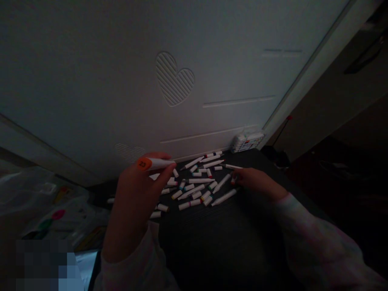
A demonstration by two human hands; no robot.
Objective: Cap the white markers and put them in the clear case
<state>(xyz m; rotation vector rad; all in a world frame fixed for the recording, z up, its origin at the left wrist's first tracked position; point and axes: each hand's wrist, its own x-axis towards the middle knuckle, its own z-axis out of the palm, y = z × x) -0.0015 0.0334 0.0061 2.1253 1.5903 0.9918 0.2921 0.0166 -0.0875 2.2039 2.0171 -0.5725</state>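
White marker (pixel 160 163), orange end reading "23", in L hand (pixel 141 186), above L side of the pile; thumb & fingers closed round barrel, tip end hidden behind thumb. R hand (pixel 256 182) low at pile's R edge, fingers narrow at a small white cap (pixel 233 180) w/ reddish end; gripped or just touched, can't tell. Loose markers & caps (pixel 198 180) strewn betw. hands on dark bench (pixel 209 238). Pale pack (pixel 247 141) at far R corner, by white panel w/ heart relief (pixel 175 83).
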